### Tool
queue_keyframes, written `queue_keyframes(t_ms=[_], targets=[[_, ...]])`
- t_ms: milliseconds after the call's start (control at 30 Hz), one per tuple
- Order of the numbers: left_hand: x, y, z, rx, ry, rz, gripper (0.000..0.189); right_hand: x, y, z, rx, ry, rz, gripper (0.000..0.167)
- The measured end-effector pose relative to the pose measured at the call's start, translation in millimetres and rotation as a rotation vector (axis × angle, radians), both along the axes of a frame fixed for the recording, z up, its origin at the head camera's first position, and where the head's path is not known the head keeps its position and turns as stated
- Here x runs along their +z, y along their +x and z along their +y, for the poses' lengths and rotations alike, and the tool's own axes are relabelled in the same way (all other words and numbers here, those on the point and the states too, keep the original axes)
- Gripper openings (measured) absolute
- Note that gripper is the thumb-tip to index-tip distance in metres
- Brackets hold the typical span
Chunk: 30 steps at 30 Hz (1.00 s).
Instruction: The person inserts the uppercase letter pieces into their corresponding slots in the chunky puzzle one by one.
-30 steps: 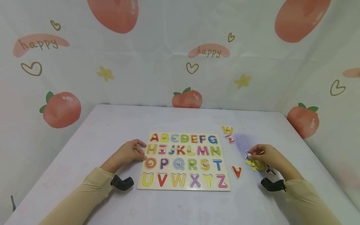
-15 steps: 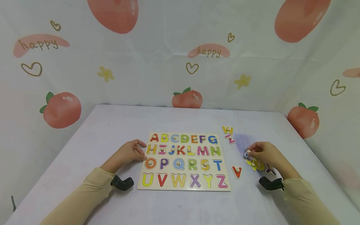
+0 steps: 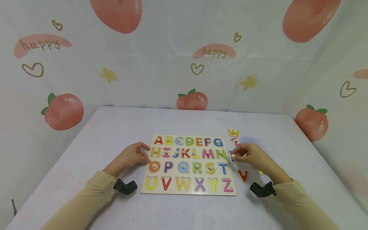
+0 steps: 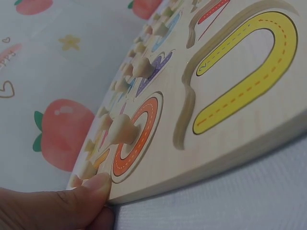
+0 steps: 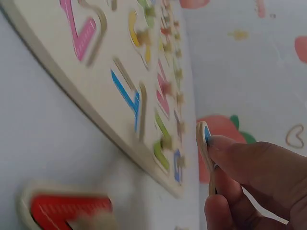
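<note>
My left hand (image 3: 132, 158) holds the left edge of a wooden alphabet puzzle board (image 3: 192, 185), with its thumb on the edge beside the orange O (image 4: 136, 139). My right hand (image 3: 253, 156) pinches a small blue letter piece (image 5: 207, 134) between thumb and fingers at the board's right side, close to the N. The fingers cover most of this piece. In the right wrist view it stands on edge, apart from the board. The blue T recess (image 3: 223, 168) holds no piece, nor do the bottom-row recesses from U to Z.
Right of the board lie a yellow W piece (image 3: 233, 132), a pink Z piece (image 3: 236, 143) and a red V piece (image 3: 242, 175). A bit of yellow piece (image 3: 261, 172) shows under the right wrist. A printed cloth (image 3: 161, 70) hangs behind the table.
My right hand has lifted the blue letter piece from beside the yellow pieces and carried it left to the board's edge. The left hand stays in place.
</note>
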<state>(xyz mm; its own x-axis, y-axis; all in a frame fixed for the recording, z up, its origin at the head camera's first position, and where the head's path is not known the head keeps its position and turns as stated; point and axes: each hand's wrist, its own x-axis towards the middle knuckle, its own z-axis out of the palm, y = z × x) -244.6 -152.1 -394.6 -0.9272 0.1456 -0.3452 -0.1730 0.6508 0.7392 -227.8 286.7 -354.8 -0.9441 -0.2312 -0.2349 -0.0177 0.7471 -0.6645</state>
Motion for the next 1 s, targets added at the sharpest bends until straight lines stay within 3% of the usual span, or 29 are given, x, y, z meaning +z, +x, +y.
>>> queue_keyframes(t_ms=[367, 1000], targets=[[0.0, -1.2, -0.7, -0.011, -0.001, 0.01, 0.053, -18.0, 8.5, -20, 0.08, 0.012, -0.039, 0.013], [-3.2, -1.8, -1.3, 0.009, 0.016, -0.01, 0.052, -25.8, 6.0, -24, 0.187, 0.005, -0.043, 0.013]])
